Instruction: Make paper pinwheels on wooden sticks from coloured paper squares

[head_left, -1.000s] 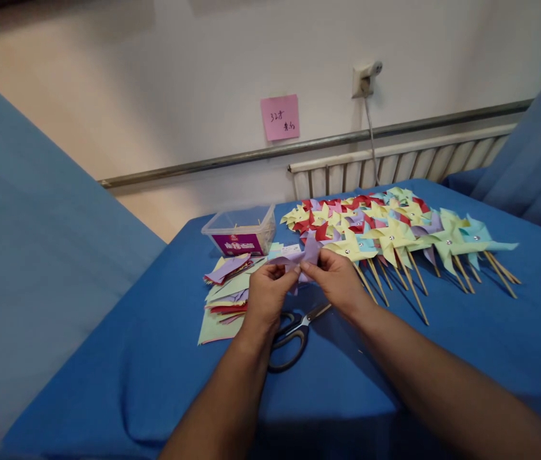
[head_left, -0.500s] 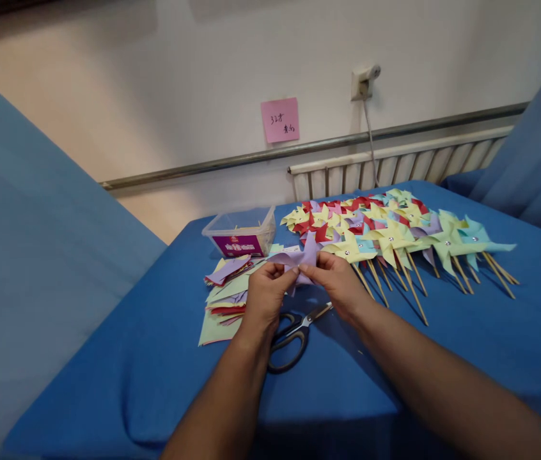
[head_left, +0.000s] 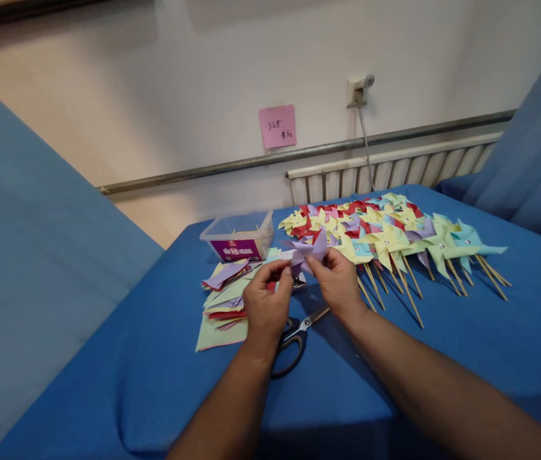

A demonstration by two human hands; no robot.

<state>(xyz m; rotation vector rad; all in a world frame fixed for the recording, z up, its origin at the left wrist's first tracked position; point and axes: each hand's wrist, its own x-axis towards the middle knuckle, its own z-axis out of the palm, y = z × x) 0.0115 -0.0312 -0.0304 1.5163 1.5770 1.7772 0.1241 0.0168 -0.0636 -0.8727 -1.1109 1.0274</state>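
A purple paper pinwheel (head_left: 317,244) with folded blades is pinched between the thumb and fingers of my right hand (head_left: 340,279). Close to its left side is my left hand (head_left: 266,300), thumb and index finger curved toward the paper with a small gap between them. It seems to hold nothing. Just below the pinwheel a small box (head_left: 299,284) with shiny bits inside is partly hidden. Black-handled scissors (head_left: 294,338) lie on the blue cloth under my hands, one handle partly behind my left wrist.
Left of my hands is a stack of coloured paper (head_left: 225,313). Behind it stands a clear plastic tub (head_left: 236,246) with a purple label. Many finished pinwheels (head_left: 388,243) on sticks cover the right back of the blue-covered table (head_left: 155,358). A radiator (head_left: 395,169) lines the wall.
My left hand has come away from the purple pinwheel and dropped slightly. The right hand keeps hold of it, now turned a little. The small box below shows more.
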